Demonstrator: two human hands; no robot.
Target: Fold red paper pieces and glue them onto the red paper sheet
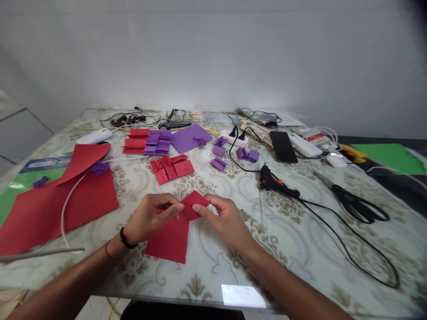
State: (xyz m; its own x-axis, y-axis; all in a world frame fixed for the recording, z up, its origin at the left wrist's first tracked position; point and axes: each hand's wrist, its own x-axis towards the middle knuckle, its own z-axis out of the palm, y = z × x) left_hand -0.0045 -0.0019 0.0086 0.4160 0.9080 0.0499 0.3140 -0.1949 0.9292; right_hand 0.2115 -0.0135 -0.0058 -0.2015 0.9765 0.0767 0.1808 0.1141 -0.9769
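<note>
Between both hands is a small red paper square (194,200), turned cornerwise and raised a little above the table. My left hand (156,212) pinches its left side between thumb and fingers. On the opposite side, my right hand (223,214) grips it with the thumb on top. Under my left hand lies a larger red sheet (168,243), partly covered by the fingers. Just beyond the hands sit folded red paper pieces (171,169). Farther back are stacked purple folded pieces (158,142) beside red ones, and loose purple pieces (218,164).
A glue gun (278,183) with a looping black cord and black-handled scissors (353,202) lie to the right. Large red sheets (90,200) cover the left side, crossed by a white cable. A phone (283,146) and a power strip (235,138) are farther back.
</note>
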